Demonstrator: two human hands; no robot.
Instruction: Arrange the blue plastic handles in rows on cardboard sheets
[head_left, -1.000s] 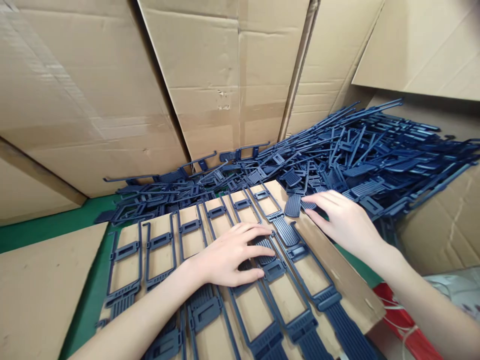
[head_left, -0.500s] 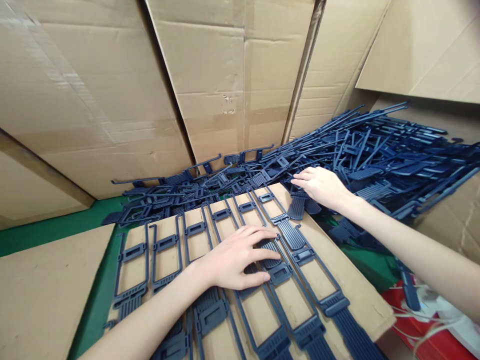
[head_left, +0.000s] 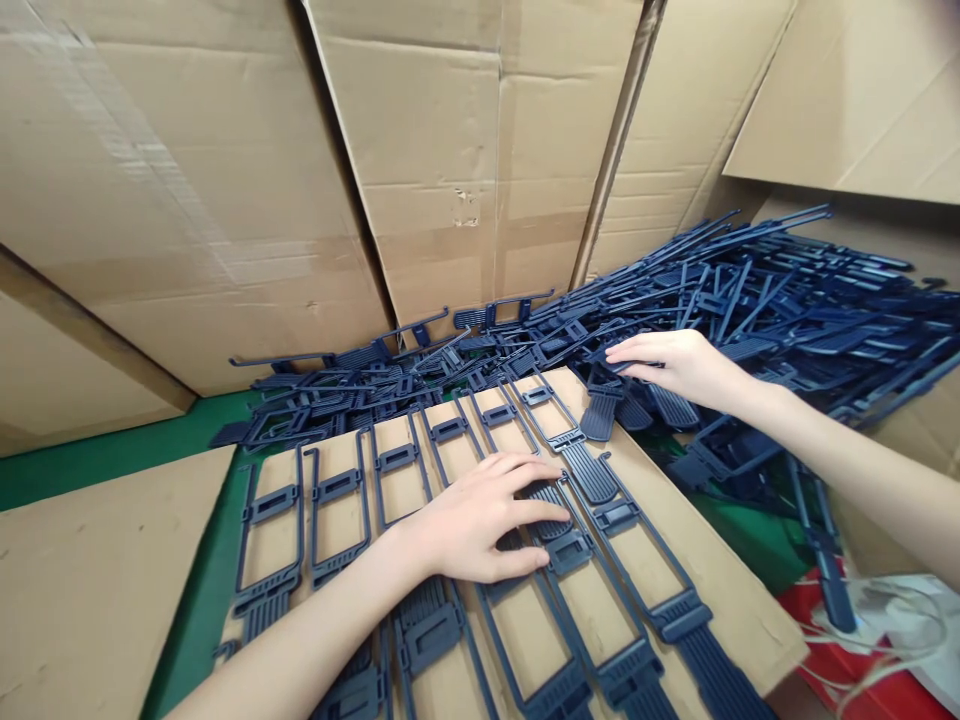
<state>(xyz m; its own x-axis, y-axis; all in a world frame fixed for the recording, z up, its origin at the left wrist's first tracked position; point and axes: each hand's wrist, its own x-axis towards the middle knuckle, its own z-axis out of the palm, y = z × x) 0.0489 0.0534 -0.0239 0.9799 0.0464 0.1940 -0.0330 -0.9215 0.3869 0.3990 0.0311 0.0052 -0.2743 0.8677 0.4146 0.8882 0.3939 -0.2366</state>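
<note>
My left hand (head_left: 491, 520) lies palm down, fingers spread, on dark blue plastic frames (head_left: 574, 550) laid out in rows. Each frame has an open rectangular outline, a small slotted crosspiece and a ribbed tab. Parts of several frames are hidden under this hand and forearm. Beyond the far right corner of the rows, my right hand (head_left: 682, 362) reaches over a loose heap of similar parts (head_left: 742, 300). Its fingers are stretched out, with the fingertips at a dark piece (head_left: 616, 362); no firm grip on it shows. The thumb is hidden.
The rows lie on a cardboard surface (head_left: 720, 560). Another cardboard piece (head_left: 97, 580) is at the left, with green floor (head_left: 199, 570) between. Tall cardboard boxes (head_left: 435, 150) stand behind. At lower right are a red object (head_left: 877, 690) and pale cord (head_left: 862, 640).
My right hand has shifted slightly right over the heap, its fingers straighter, and some loose parts under it have moved. My left hand stays in place on the frames. The view has shifted slightly.
</note>
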